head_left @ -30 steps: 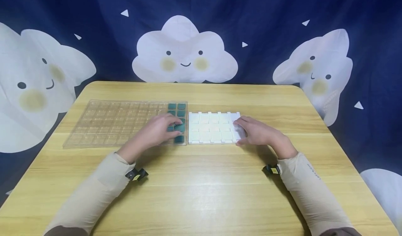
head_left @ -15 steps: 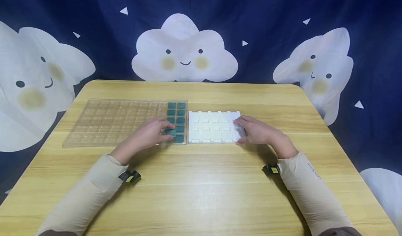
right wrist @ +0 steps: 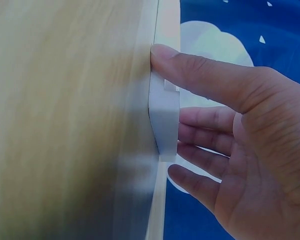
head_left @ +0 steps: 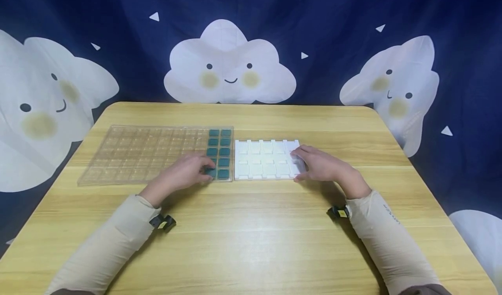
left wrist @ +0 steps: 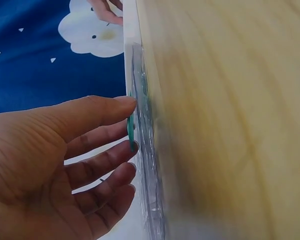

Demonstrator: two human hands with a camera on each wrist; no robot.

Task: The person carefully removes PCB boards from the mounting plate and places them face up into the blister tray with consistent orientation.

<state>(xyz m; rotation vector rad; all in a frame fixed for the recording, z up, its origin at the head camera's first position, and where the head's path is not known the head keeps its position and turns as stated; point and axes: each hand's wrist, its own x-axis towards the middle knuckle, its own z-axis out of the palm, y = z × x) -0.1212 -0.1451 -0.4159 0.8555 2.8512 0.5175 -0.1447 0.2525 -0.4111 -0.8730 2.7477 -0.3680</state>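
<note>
My left hand (head_left: pixel 184 171) pinches a thin green square piece (left wrist: pixel 130 127) between thumb and fingertips, at the near end of the second green column of a clear plastic tray (head_left: pixel 129 155). In the head view the fingers partly cover that piece. Green square pieces (head_left: pixel 225 151) fill two columns at the tray's right end. Beside it lies a white grid tray (head_left: pixel 268 160) with pale square compartments. My right hand (head_left: pixel 323 166) grips the white tray's right end, with the thumb on its near corner. The right wrist view shows the white tray's side wall (right wrist: pixel 164 122) by the fingers.
Both trays lie side by side on a wooden table (head_left: pixel 255 238), the clear one on the left. Behind the table hangs a dark blue curtain (head_left: pixel 321 16) with white cloud prints. A small black wrist camera (head_left: pixel 162 222) sits below the left sleeve.
My left hand has moved from the right green column toward the left and nearer, down the second column to its near end. The right hand stays on the white tray.
</note>
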